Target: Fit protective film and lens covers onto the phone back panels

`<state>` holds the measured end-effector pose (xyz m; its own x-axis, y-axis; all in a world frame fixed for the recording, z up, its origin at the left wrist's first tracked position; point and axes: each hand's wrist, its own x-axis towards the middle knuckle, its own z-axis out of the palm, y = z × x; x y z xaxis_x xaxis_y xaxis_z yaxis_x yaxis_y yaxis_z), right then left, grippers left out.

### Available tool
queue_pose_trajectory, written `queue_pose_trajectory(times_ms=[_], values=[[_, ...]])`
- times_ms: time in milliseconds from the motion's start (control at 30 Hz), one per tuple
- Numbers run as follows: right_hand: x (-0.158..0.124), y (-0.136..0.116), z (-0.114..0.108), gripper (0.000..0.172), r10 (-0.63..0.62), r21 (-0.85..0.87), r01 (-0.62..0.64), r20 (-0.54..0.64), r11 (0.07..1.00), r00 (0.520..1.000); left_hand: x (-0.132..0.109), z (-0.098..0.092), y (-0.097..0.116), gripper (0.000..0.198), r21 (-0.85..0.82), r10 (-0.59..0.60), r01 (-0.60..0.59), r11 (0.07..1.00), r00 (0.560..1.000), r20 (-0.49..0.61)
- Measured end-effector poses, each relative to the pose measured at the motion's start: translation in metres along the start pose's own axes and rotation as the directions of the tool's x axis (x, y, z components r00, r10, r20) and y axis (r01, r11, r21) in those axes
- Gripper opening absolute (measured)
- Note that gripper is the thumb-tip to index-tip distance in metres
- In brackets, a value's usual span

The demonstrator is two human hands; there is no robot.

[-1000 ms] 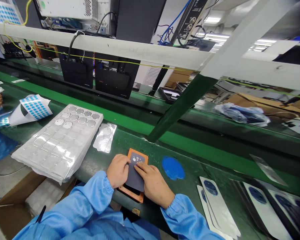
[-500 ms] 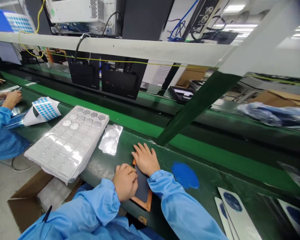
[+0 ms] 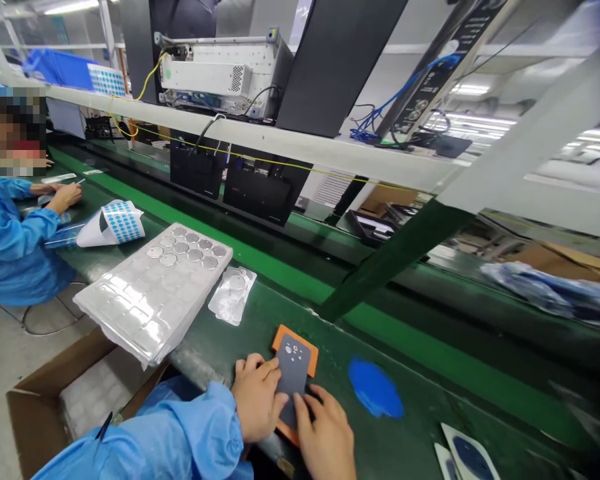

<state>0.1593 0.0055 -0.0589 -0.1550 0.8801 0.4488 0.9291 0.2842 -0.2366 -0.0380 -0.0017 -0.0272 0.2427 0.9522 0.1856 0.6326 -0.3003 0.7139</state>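
Note:
A dark grey phone back panel (image 3: 293,373) with several small holes near its top end lies in an orange frame (image 3: 313,358) at the bench's front edge. My left hand (image 3: 259,397) grips the panel's left side, its thumb near the lower part. On the lower right side, my right hand (image 3: 325,427) holds the edge with its thumb over the surface and its fingers bent. The two hands cover the frame's sides and much of its lower end. Whether the panel sits fully flat in the frame I cannot tell.
Left of my hands are a clear plastic sheet (image 3: 233,293) and a white tray (image 3: 145,293) with round pieces. A blue patch (image 3: 375,387) and white boxes (image 3: 467,453) lie to the right. A slanted green post (image 3: 385,267) rises behind. A co-worker (image 3: 15,227) works at far left.
My right hand has moved from the panel's upper end down to its lower right side, uncovering the holes. My left hand has shifted along the left edge. The camera view has tilted upward.

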Motion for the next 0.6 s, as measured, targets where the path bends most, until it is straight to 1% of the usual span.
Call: queue_pose_trajectory(times_ms=[33,100,167,233,267,333,367,400,433,467,500,533,600], values=[[-0.009,-0.005,0.001,0.027,-0.006,0.025,0.005,0.026,1.0,1.0,0.0,0.0,0.001,0.045,-0.012,-0.009,0.009,1.0,1.0,-0.005],[-0.017,-0.018,0.0,0.027,0.021,0.085,-0.023,0.023,0.996,1.0,0.0,0.001,0.003,0.043,-0.042,-0.032,0.032,0.999,0.999,-0.014],[-0.017,-0.033,-0.007,0.033,0.056,0.181,-0.056,0.006,0.982,0.998,0.001,0.001,0.006,0.044,-0.099,-0.051,0.05,0.994,0.999,-0.016],[-0.012,-0.05,-0.016,0.043,0.061,0.313,-0.066,0.024,0.947,0.998,0.003,-0.004,0.008,0.042,-0.222,-0.072,0.073,0.972,0.997,0.011],[-0.008,-0.059,-0.021,0.046,0.035,0.379,-0.052,0.051,0.924,0.998,0.006,-0.008,0.007,0.04,-0.302,-0.095,0.098,0.948,0.995,0.025],[0.006,-0.078,-0.029,0.046,-0.069,0.487,0.002,0.119,0.873,0.991,0.017,-0.025,0.001,0.036,-0.452,-0.157,0.154,0.878,0.987,0.032],[0.017,-0.086,-0.03,0.044,-0.117,0.529,0.023,0.146,0.848,0.982,0.026,-0.036,-0.005,0.035,-0.501,-0.185,0.166,0.849,0.983,0.011],[0.032,-0.092,-0.029,0.041,-0.14,0.558,0.026,0.163,0.83,0.977,0.036,-0.05,-0.013,0.034,-0.516,-0.213,0.165,0.841,0.977,-0.034],[0.049,-0.097,-0.025,0.039,-0.119,0.565,-0.005,0.182,0.825,0.976,0.047,-0.064,-0.022,0.034,-0.483,-0.242,0.173,0.858,0.967,-0.083],[0.069,-0.101,-0.019,0.038,-0.061,0.553,-0.064,0.204,0.831,0.977,0.06,-0.079,-0.033,0.035,-0.415,-0.266,0.192,0.889,0.955,-0.128],[0.09,-0.103,-0.011,0.038,0.018,0.527,-0.138,0.226,0.839,0.974,0.073,-0.093,-0.044,0.036,-0.307,-0.308,0.247,0.919,0.937,-0.166],[0.113,-0.104,-0.001,0.039,0.106,0.48,-0.223,0.259,0.849,0.96,0.085,-0.105,-0.054,0.037,-0.185,-0.361,0.329,0.926,0.915,-0.181],[0.155,-0.106,0.02,0.04,0.187,0.426,-0.314,0.314,0.848,0.931,0.105,-0.121,-0.07,0.038,-0.035,-0.44,0.443,0.896,0.875,-0.201]])
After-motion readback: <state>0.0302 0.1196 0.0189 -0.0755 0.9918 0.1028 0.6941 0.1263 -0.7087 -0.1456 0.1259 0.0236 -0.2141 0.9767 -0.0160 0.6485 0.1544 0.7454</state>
